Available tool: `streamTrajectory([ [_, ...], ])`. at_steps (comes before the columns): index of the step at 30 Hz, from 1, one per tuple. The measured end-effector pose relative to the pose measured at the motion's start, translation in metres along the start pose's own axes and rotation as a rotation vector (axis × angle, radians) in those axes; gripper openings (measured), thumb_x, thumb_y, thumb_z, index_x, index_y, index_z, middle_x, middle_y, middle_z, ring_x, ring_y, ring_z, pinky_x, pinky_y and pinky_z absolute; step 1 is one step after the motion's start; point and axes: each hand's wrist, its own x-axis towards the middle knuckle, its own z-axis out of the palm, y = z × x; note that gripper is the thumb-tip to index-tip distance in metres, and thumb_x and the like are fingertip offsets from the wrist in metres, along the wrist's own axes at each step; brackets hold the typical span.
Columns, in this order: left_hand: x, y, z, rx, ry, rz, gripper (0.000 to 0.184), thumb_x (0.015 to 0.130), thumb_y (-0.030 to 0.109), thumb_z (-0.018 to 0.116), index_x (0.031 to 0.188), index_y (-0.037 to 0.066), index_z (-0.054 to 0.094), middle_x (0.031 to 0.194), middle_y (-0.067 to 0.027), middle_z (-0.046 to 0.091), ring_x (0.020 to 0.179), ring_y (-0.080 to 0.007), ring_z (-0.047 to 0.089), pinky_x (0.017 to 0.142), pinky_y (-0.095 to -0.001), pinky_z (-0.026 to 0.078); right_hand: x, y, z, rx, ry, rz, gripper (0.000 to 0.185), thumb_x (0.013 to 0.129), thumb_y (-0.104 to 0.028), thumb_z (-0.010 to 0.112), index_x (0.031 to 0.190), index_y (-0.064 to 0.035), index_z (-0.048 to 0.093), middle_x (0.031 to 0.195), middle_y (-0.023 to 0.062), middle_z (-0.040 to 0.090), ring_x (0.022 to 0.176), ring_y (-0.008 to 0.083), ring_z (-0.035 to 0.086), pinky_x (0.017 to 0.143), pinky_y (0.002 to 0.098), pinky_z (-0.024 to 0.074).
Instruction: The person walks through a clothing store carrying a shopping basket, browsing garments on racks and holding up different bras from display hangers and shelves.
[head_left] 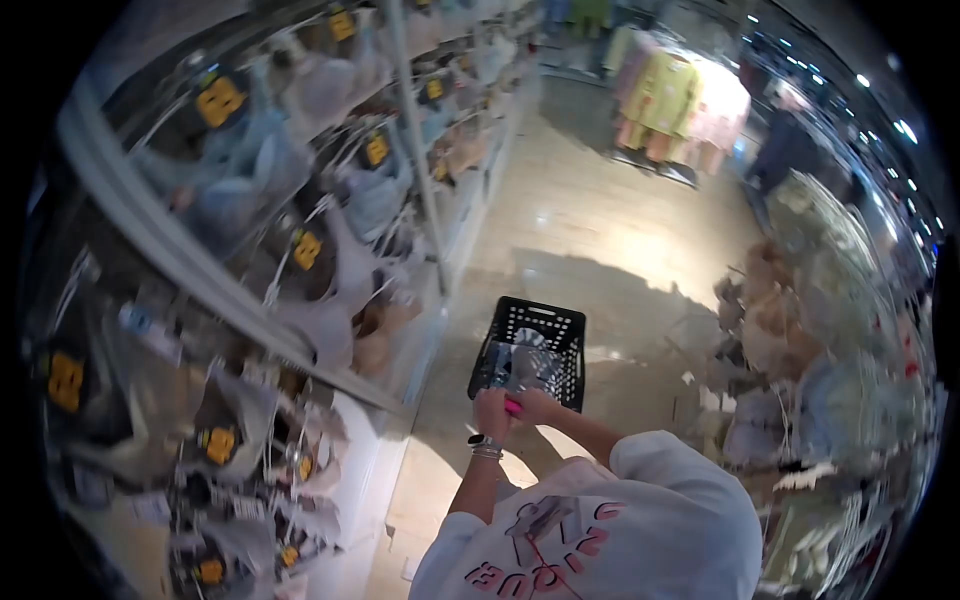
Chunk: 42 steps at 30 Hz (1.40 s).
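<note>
Both hands are together in front of my body at the near end of a black shopping basket [577, 345]. My left hand [491, 408], with a watch and a bracelet at its wrist, is closed on a pink handle [513, 407]. Against it from the right, my right hand [537, 406] is closed on the same handle. Only a short pink piece shows between the hands; the rest is covered. Inside the perforated basket lie clear plastic packets [520, 370] and a pale, dark-striped item [530, 337], too blurred to name.
Racks of hanging bras [345, 270] with yellow tags line the left side, behind a metal upright [418, 140]. More bras [775, 330] hang close on the right. Ahead, a shiny tiled floor [600, 230] runs to a stand of yellow and pink tops [665, 95].
</note>
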Motion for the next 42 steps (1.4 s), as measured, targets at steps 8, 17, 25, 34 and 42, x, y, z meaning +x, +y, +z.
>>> streamTrajectory([
  [8,0.101,-0.019,0.043,0.034,-0.106,0.109,0.001,0.074,0.011,0.062,0.075,0.01,0.062,0.077,-0.0092,0.061,0.076,-0.0321,0.057,0.066,-0.0441,0.046,0.042,0.008,-0.076,-0.087,0.173,0.221,0.029,0.074,-0.039,0.063,0.091,-0.0155,0.065,0.072,0.014,0.065,0.066,0.0354,0.064,0.061,0.0478,0.05],
  [17,0.207,-0.044,0.094,-0.067,-0.126,0.128,0.009,0.071,0.012,0.066,0.078,0.008,0.062,0.075,-0.0136,0.062,0.074,-0.0359,0.059,0.063,-0.0468,0.045,0.131,0.084,-0.102,-0.149,0.238,0.259,0.023,0.072,-0.033,0.063,0.073,-0.0097,0.064,0.065,0.0137,0.063,0.062,0.0349,0.063,0.056,0.0461,0.0496],
  [25,0.303,0.0,0.116,-0.015,-0.222,0.12,0.008,0.073,0.007,0.063,0.081,0.008,0.061,0.081,-0.0129,0.062,0.079,-0.0362,0.057,0.069,-0.047,0.045,0.172,0.163,-0.167,-0.125,0.242,0.209,0.021,0.066,-0.029,0.065,0.073,-0.009,0.064,0.064,0.0136,0.063,0.062,0.0346,0.063,0.056,0.0454,0.0502],
  [34,0.405,0.016,0.169,-0.045,-0.164,0.193,0.011,0.072,0.012,0.064,0.082,0.007,0.064,0.079,-0.0146,0.064,0.077,-0.0368,0.059,0.068,-0.0462,0.046,0.224,0.244,-0.222,-0.131,0.207,0.276,0.021,0.067,-0.027,0.064,0.076,-0.0087,0.065,0.068,0.0139,0.065,0.064,0.0343,0.064,0.058,0.0457,0.0509],
  [42,0.498,0.018,0.23,0.0,-0.269,0.151,0.007,0.073,0.011,0.064,0.08,0.01,0.061,0.08,-0.0104,0.061,0.081,-0.0339,0.058,0.07,-0.0463,0.046,0.257,0.305,-0.293,-0.134,0.268,0.295,0.023,0.07,-0.027,0.062,0.083,-0.0089,0.065,0.072,0.0136,0.065,0.069,0.0334,0.065,0.06,0.0447,0.0514],
])
